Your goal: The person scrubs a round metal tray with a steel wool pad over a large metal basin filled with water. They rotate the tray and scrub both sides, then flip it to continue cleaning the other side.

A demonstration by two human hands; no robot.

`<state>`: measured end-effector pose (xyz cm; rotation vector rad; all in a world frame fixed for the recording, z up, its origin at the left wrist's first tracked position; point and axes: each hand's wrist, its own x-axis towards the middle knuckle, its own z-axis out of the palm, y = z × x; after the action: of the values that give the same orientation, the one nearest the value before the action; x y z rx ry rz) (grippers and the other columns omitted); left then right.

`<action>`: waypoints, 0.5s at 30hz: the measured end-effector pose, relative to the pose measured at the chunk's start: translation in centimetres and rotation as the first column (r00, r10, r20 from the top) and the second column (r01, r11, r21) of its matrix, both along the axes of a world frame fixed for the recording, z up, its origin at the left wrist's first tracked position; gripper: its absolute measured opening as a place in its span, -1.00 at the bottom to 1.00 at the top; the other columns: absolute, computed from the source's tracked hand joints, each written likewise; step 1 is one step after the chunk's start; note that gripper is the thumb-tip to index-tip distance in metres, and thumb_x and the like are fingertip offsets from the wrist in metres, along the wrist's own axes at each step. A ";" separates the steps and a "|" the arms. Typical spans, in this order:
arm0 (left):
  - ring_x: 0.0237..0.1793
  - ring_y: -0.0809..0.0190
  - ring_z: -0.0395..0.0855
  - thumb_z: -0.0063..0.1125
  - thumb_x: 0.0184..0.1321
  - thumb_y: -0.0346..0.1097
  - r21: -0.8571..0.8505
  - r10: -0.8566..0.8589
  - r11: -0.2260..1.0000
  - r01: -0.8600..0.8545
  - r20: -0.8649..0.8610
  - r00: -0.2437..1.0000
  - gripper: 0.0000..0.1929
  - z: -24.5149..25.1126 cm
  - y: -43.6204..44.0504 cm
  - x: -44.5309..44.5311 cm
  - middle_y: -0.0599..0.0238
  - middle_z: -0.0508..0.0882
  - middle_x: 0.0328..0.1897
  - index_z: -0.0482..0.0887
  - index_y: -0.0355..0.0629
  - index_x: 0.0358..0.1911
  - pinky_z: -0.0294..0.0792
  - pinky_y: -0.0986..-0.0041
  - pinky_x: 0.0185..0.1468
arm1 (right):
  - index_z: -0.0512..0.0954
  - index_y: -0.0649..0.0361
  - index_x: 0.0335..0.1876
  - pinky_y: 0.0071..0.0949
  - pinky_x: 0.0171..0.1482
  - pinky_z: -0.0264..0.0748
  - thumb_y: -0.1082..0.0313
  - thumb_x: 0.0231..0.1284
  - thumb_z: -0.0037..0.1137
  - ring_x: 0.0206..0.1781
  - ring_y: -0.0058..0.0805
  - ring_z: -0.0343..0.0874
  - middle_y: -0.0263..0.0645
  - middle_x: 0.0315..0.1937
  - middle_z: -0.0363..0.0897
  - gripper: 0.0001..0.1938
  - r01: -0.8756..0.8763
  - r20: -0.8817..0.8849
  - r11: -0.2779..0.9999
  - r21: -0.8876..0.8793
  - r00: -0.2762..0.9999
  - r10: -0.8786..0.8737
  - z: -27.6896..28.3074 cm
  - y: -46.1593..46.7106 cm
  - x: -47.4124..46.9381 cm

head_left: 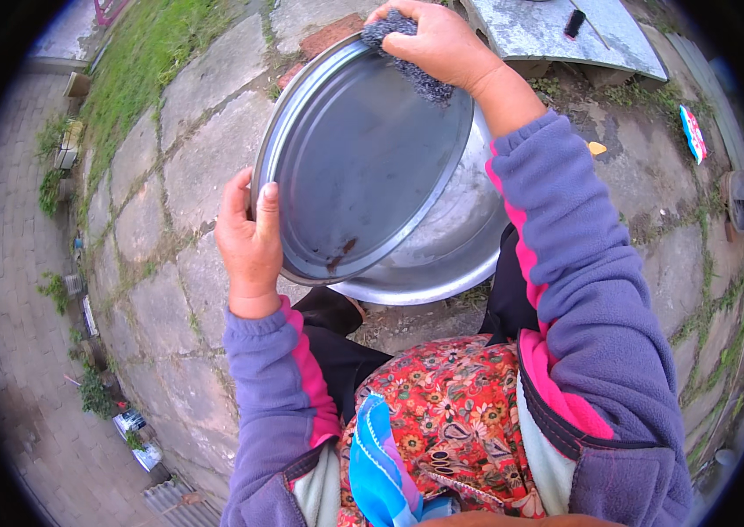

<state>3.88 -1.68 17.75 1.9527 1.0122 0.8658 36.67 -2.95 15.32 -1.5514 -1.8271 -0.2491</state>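
Note:
My left hand [251,240] grips the left rim of a round, shallow metal tray [358,165], its thumb over the edge and its fingers behind. The tray is tilted above a wide metal basin [411,277], and hides much of it. Two reddish-brown smears mark the tray's lower inside. At the tray's far rim my right hand [441,49] holds a dark grey, curly scouring pad [428,82] against the metal. Part of the pad hangs over the tray's inner face.
Stone paving [207,158] with grass in its joints surrounds the basin. A low concrete slab [543,33] at the upper right bears a black object [574,24]. Bricks [332,34] lie beyond the tray. Potted plants [95,392] line the left. A colourful packet [693,135] lies right.

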 end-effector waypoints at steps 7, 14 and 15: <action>-0.34 0.30 0.60 0.23 0.36 -0.16 0.372 0.106 0.927 -0.037 -0.168 0.980 -0.69 1.2 0.6 2.1 0.17 0.67 -0.36 0.59 -0.28 -0.06 0.44 0.43 -0.21 | 0.48 0.22 0.23 -0.25 0.30 0.41 0.32 0.24 0.11 0.25 -0.08 0.50 -0.03 0.18 0.54 -0.56 -0.189 -0.071 0.949 0.254 0.974 0.213 2.7 -0.4 -4.2; -0.36 0.31 0.55 0.05 0.47 -0.21 0.141 0.050 0.989 -0.046 -0.028 0.998 -0.75 0.5 2.2 1.3 0.19 0.67 -0.36 0.58 -0.29 -0.06 0.43 0.43 -0.22 | 0.60 0.22 0.06 -0.33 -0.03 0.56 0.08 0.07 0.15 -0.18 -0.25 0.68 -0.10 -0.20 0.72 -0.52 0.267 -0.830 0.961 0.074 0.550 -0.089 -3.7 -3.3 2.2; -0.36 0.30 0.55 0.03 0.47 -0.21 0.164 0.049 0.986 -0.043 -0.038 0.998 -0.75 0.3 2.3 1.1 0.18 0.67 -0.35 0.58 -0.30 -0.06 0.43 0.43 -0.21 | 0.58 0.26 0.09 -0.33 0.04 0.54 0.06 0.07 0.17 -0.08 -0.22 0.69 -0.07 -0.12 0.71 -0.48 0.452 -0.800 0.877 -0.166 0.458 -0.388 -5.3 -3.9 3.5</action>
<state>4.94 0.65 18.06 2.0990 1.0426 0.9633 40.17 -6.89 9.98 -1.6480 -0.6620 0.1851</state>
